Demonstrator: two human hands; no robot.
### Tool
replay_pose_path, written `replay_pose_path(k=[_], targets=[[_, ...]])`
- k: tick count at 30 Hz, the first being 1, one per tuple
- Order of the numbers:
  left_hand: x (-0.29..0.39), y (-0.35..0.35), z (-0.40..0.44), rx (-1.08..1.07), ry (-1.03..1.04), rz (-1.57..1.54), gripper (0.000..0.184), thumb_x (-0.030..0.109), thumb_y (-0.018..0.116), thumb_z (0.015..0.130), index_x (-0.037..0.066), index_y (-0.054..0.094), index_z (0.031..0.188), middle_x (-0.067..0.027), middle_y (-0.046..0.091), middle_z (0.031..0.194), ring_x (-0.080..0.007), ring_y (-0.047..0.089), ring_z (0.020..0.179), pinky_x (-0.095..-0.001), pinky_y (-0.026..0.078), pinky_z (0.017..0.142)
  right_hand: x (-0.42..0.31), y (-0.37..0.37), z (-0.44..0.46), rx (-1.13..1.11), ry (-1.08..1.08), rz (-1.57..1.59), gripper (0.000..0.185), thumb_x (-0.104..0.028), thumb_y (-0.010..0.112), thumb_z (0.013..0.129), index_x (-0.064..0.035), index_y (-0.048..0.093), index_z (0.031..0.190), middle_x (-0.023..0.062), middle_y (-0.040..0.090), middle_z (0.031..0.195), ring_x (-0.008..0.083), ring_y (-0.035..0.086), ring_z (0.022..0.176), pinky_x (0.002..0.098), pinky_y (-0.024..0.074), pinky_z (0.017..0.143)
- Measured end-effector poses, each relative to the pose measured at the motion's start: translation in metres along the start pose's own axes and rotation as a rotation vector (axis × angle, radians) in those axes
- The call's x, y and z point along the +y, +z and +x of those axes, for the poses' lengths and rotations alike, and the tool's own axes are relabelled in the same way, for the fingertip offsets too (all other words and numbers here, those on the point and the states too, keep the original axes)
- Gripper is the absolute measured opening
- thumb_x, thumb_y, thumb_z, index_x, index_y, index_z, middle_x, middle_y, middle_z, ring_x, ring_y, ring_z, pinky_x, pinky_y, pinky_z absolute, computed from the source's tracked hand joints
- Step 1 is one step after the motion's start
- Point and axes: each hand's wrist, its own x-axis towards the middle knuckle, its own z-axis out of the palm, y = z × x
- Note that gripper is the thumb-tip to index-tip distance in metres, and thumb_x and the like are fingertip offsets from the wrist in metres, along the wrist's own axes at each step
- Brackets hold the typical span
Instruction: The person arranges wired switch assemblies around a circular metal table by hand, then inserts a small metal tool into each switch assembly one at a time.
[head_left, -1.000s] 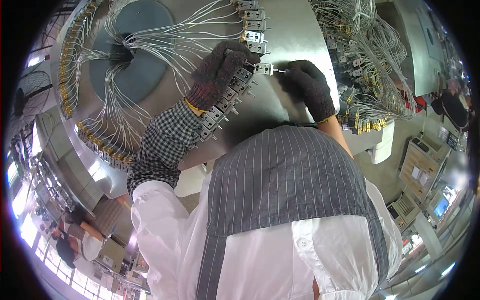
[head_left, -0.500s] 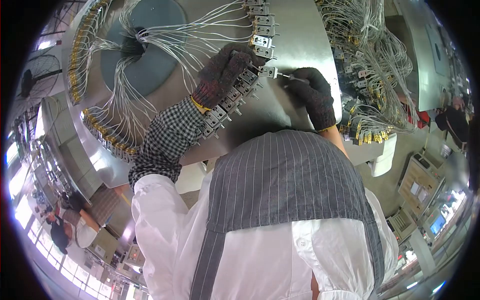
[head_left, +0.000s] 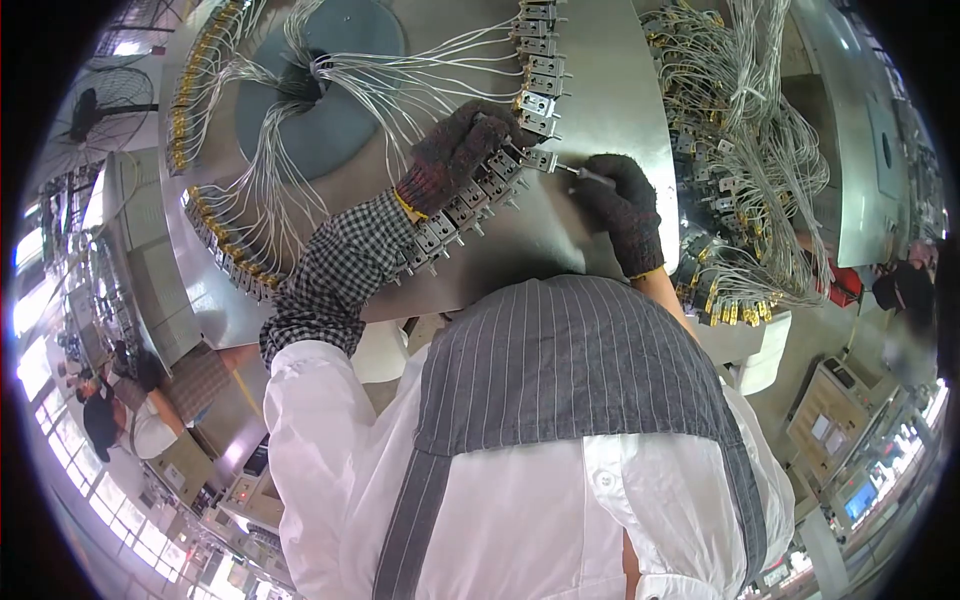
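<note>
My left hand [head_left: 462,150], in a dark knitted glove, pinches a small metal block [head_left: 541,160] at the curved row of similar blocks [head_left: 468,207] along the table edge. White wires [head_left: 420,70] run from that row to the grey disc's centre. Opposite, my gloved right hand [head_left: 628,205] is closed round the grey handle of what looks like a slim screwdriver [head_left: 594,177]. Its thin shaft points left at the block's outer end. Whether the tip touches a screw is too small to tell. Fingers hide the block's inner end.
The round metal table [head_left: 610,90] carries a grey disc [head_left: 355,140] at its middle. More yellow-tipped wired blocks [head_left: 235,255] line the left edge. At the right lies a thick heap of wired parts [head_left: 745,150]. Other people [head_left: 150,420] are in the background.
The whole view has shifted, so the table and the hands' work appear slightly lower and further right. Both hands keep their hold, and the screwdriver still points at the block.
</note>
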Motion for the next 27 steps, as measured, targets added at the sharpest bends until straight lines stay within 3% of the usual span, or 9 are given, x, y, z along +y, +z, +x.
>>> replay_pose_path(k=[3, 6, 10, 11, 13, 15, 18, 22, 27], targets=[[-0.016, -0.027, 0.007, -0.05, 0.215, 0.109, 0.029, 0.024, 0.049, 0.102, 0.0, 0.056, 0.115, -0.0125, 0.067, 0.115, -0.0202, 0.066, 0.101, -0.0322, 0.053, 0.088, -0.008, -0.008, 0.002, -0.079, 0.215, -0.055, 0.03, -0.022, 0.071, 0.086, -0.0037, 0.065, 0.109, 0.0078, 0.069, 0.091, 0.0134, 0.064, 0.079, 0.029, 0.0523, 0.072], [0.041, -0.116, -0.001, 0.05, 0.42, 0.399, 0.045, 0.035, 0.039, 0.102, -0.003, 0.061, 0.113, -0.0174, 0.061, 0.125, -0.0283, 0.06, 0.117, -0.0381, 0.043, 0.104, 0.021, -0.034, 0.003, -0.139, -0.09, -0.465, 0.028, -0.024, 0.069, 0.088, -0.0081, 0.065, 0.111, 0.0109, 0.069, 0.09, 0.0184, 0.067, 0.074, 0.0305, 0.0531, 0.07], [0.125, -0.199, -0.07, 0.327, -0.006, 0.994, 0.04, 0.023, 0.045, 0.099, -0.005, 0.057, 0.126, -0.0105, 0.064, 0.115, -0.0174, 0.06, 0.106, -0.0309, 0.044, 0.098, 0.0, -0.011, 0.011, -0.075, -0.184, -0.549, 0.036, -0.022, 0.077, 0.084, -0.007, 0.061, 0.113, 0.0068, 0.069, 0.097, 0.0145, 0.065, 0.07, 0.0311, 0.0543, 0.065], [0.104, -0.224, -0.086, 0.319, 0.008, 0.479, 0.031, 0.021, 0.049, 0.098, -0.002, 0.065, 0.111, -0.0061, 0.065, 0.107, -0.0141, 0.059, 0.097, -0.0306, 0.046, 0.092, -0.005, 0.002, 0.018, -0.077, -0.417, -0.595, 0.038, -0.022, 0.079, 0.081, -0.0084, 0.062, 0.111, 0.0069, 0.069, 0.096, 0.0168, 0.067, 0.07, 0.0326, 0.0547, 0.065], [0.065, -0.253, -0.114, 0.276, -0.245, 0.53, 0.028, 0.022, 0.05, 0.099, 0.0, 0.067, 0.103, -0.0068, 0.065, 0.103, -0.0151, 0.06, 0.096, -0.0313, 0.046, 0.093, -0.021, 0.022, 0.034, -0.114, -0.739, -0.776, 0.038, -0.019, 0.082, 0.074, -0.012, 0.064, 0.107, 0.0077, 0.068, 0.094, 0.0234, 0.069, 0.071, 0.0349, 0.0549, 0.062], [0.021, -0.274, -0.125, -0.118, 0.161, 1.145, 0.028, 0.025, 0.052, 0.099, 0.001, 0.066, 0.103, -0.0068, 0.066, 0.1, -0.0147, 0.059, 0.094, -0.0307, 0.046, 0.092, -0.007, 0.029, 0.05, -0.122, -0.802, -0.792, 0.037, -0.02, 0.081, 0.073, -0.0126, 0.064, 0.105, 0.0071, 0.068, 0.093, 0.0247, 0.068, 0.072, 0.0352, 0.0546, 0.062], [0.04, -0.232, -0.105, 0.208, -0.275, 0.701, 0.028, 0.027, 0.054, 0.098, 0.002, 0.067, 0.102, -0.0059, 0.066, 0.097, -0.0135, 0.059, 0.092, -0.0296, 0.046, 0.089, -0.011, 0.028, 0.074, -0.111, -0.902, -0.846, 0.035, -0.023, 0.08, 0.073, -0.0148, 0.065, 0.103, 0.0065, 0.067, 0.092, 0.0266, 0.068, 0.076, 0.0364, 0.0541, 0.064], [0.03, -0.22, -0.097, 0.32, -0.157, 0.608, 0.033, 0.031, 0.052, 0.098, 0.001, 0.067, 0.101, -0.0065, 0.067, 0.092, -0.0154, 0.061, 0.088, -0.0309, 0.047, 0.086, -0.037, 0.025, 0.136, -0.021, -0.636, -1.007, 0.043, -0.039, 0.075, 0.076, -0.0198, 0.064, 0.112, 0.0115, 0.065, 0.107, 0.0318, 0.064, 0.1, 0.0456, 0.052, 0.083], [0.008, -0.202, -0.086, 0.54, -0.174, 0.53, 0.035, 0.028, 0.054, 0.097, -0.001, 0.068, 0.11, -0.0094, 0.07, 0.1, -0.0182, 0.065, 0.092, -0.0312, 0.05, 0.084, -0.063, 0.024, 0.217, 0.031, -0.749, -1.06, 0.04, -0.034, 0.076, 0.077, -0.017, 0.062, 0.111, 0.0096, 0.065, 0.108, 0.0292, 0.066, 0.097, 0.0404, 0.0524, 0.079]])
